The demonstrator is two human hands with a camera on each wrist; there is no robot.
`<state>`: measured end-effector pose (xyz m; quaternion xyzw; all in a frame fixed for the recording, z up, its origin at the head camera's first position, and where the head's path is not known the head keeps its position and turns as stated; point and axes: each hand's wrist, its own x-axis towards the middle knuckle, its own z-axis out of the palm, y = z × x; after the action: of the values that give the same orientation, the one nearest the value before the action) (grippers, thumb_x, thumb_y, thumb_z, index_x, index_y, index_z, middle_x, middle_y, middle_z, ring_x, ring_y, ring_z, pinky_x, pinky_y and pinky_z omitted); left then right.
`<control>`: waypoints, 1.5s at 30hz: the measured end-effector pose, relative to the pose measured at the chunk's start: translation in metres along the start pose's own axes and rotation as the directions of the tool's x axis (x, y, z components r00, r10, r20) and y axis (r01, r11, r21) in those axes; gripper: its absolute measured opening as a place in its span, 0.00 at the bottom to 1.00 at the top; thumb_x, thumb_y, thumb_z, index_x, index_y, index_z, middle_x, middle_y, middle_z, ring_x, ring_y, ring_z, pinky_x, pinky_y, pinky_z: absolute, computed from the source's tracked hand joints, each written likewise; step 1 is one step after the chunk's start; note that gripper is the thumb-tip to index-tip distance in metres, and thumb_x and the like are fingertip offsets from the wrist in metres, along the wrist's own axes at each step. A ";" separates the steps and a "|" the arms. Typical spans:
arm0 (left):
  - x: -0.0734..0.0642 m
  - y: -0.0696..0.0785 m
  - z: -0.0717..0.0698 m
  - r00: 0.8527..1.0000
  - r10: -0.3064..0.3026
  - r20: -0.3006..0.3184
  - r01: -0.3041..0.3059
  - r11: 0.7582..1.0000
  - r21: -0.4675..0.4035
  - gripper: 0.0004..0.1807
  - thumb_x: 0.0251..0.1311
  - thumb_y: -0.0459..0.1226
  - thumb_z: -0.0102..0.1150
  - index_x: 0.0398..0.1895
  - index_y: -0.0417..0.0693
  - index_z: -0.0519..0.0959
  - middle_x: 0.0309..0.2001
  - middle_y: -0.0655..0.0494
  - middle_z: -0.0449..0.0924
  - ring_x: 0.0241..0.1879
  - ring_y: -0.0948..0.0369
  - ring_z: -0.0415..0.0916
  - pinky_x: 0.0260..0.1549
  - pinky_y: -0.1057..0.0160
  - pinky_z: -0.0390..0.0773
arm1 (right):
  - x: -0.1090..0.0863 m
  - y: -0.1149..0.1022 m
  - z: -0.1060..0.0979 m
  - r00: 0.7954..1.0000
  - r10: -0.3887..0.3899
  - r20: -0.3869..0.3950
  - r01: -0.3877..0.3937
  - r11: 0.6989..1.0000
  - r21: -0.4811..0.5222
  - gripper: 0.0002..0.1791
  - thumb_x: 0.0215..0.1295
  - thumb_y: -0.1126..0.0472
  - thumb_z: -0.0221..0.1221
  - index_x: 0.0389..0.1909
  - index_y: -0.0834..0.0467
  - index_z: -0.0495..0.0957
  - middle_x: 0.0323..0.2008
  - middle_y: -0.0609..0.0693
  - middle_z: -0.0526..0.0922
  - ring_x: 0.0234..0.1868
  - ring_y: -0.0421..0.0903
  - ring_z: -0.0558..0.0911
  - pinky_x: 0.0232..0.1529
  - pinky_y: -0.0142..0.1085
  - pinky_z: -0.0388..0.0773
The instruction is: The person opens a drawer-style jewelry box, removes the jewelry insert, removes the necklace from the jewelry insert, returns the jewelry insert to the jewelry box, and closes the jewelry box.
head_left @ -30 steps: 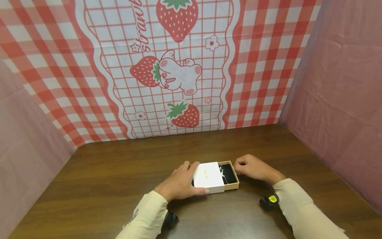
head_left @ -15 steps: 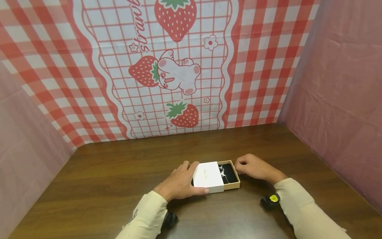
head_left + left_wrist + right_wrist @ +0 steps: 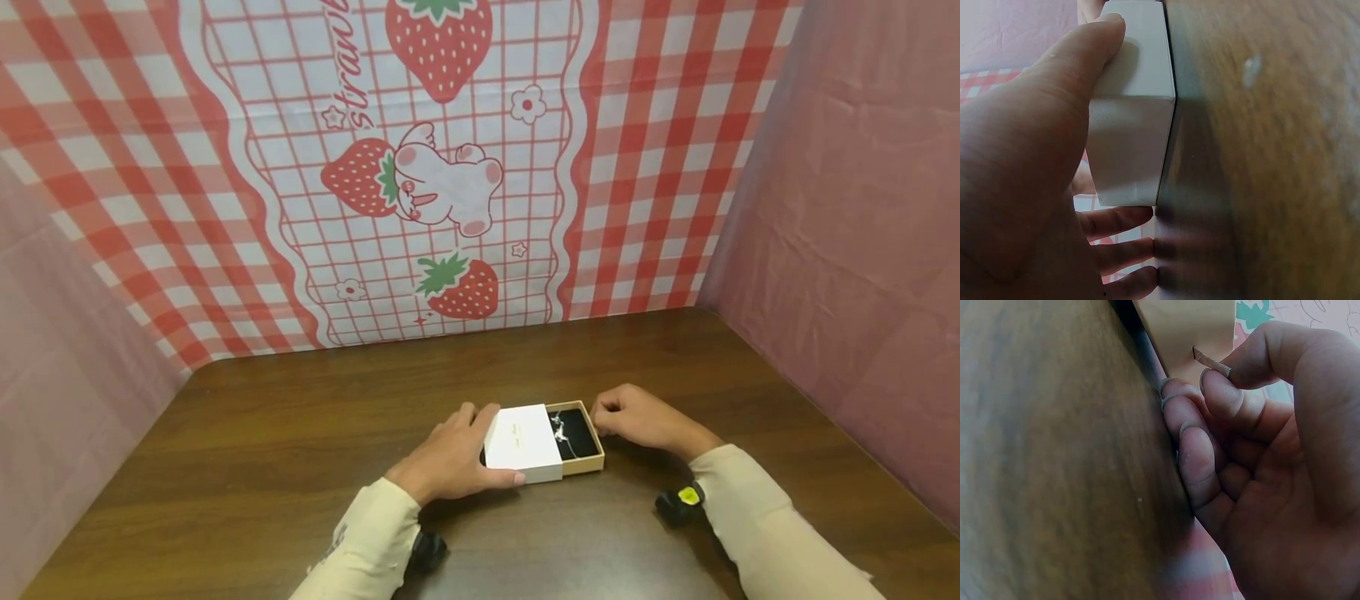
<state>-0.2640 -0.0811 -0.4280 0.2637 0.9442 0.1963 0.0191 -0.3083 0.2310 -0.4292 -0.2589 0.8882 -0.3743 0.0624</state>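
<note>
I grip the white box sleeve [image 3: 522, 439] on the tabletop [image 3: 300, 442] with the left hand [image 3: 453, 458], the right hand [image 3: 641, 419] pinching the pull tab [image 3: 1212, 363]; overpulling may spill the silver chain [image 3: 560, 432] from the part-open drawer [image 3: 583, 466].

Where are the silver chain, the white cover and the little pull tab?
Silver chain [image 3: 559, 429]: head view, its brightest part.
White cover [image 3: 522, 446]: head view, middle of its top.
Pull tab [image 3: 1211, 362]: right wrist view, its middle.
</note>
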 end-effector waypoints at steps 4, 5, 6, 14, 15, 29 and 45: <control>0.000 0.000 -0.001 1.000 -0.003 0.002 0.003 1.000 0.005 0.56 0.48 0.71 0.64 0.75 0.51 0.59 0.49 0.48 0.70 0.43 0.57 0.69 0.44 0.54 0.74 | 0.000 0.000 0.000 1.000 0.002 0.008 -0.002 1.000 -0.004 0.10 0.61 0.66 0.57 0.20 0.54 0.77 0.20 0.43 0.73 0.24 0.40 0.71 0.26 0.33 0.66; 0.000 0.000 -0.001 1.000 -0.004 0.001 0.004 1.000 0.005 0.56 0.48 0.71 0.64 0.75 0.51 0.59 0.49 0.48 0.70 0.44 0.56 0.69 0.45 0.54 0.74 | 0.001 0.001 0.000 1.000 0.003 0.009 -0.003 1.000 -0.008 0.10 0.61 0.66 0.57 0.20 0.54 0.77 0.20 0.43 0.73 0.23 0.40 0.71 0.26 0.33 0.66; 0.000 0.000 -0.001 1.000 -0.004 0.001 0.004 1.000 0.005 0.56 0.48 0.71 0.64 0.75 0.51 0.60 0.50 0.48 0.70 0.44 0.56 0.69 0.45 0.53 0.74 | 0.001 0.002 0.000 1.000 0.006 0.011 -0.006 1.000 -0.013 0.11 0.61 0.66 0.56 0.20 0.54 0.77 0.20 0.42 0.73 0.23 0.40 0.71 0.26 0.33 0.66; 0.000 0.001 0.000 1.000 -0.009 0.004 0.009 1.000 0.004 0.57 0.48 0.71 0.65 0.75 0.51 0.59 0.51 0.47 0.70 0.44 0.56 0.70 0.45 0.53 0.74 | 0.000 0.002 -0.001 1.000 0.024 0.015 -0.024 1.000 -0.011 0.10 0.62 0.65 0.56 0.21 0.55 0.78 0.21 0.43 0.74 0.24 0.41 0.72 0.26 0.33 0.67; 0.000 0.001 0.000 1.000 -0.010 0.004 0.010 1.000 0.004 0.57 0.48 0.71 0.65 0.75 0.51 0.59 0.51 0.47 0.70 0.44 0.56 0.70 0.45 0.53 0.75 | 0.000 0.002 -0.001 1.000 0.025 0.014 -0.024 1.000 -0.011 0.10 0.61 0.65 0.56 0.21 0.55 0.78 0.21 0.44 0.73 0.24 0.41 0.72 0.26 0.33 0.66; -0.001 0.002 -0.001 1.000 -0.003 0.001 0.003 1.000 0.003 0.56 0.48 0.70 0.65 0.75 0.51 0.60 0.49 0.48 0.70 0.44 0.56 0.70 0.44 0.54 0.74 | 0.001 0.003 -0.001 1.000 0.024 0.004 -0.024 1.000 -0.013 0.10 0.60 0.65 0.57 0.19 0.54 0.76 0.19 0.43 0.72 0.22 0.40 0.70 0.24 0.33 0.64; 0.000 0.000 0.001 1.000 -0.004 -0.009 0.004 1.000 0.001 0.54 0.47 0.70 0.66 0.73 0.52 0.61 0.47 0.50 0.70 0.40 0.58 0.69 0.40 0.56 0.74 | 0.002 0.005 -0.001 1.000 -0.006 -0.005 0.006 1.000 -0.017 0.11 0.58 0.67 0.56 0.18 0.53 0.75 0.19 0.42 0.72 0.22 0.39 0.71 0.25 0.32 0.65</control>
<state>-0.2640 -0.0803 -0.4287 0.2610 0.9449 0.1970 0.0150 -0.3121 0.2339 -0.4323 -0.2614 0.8907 -0.3675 0.0570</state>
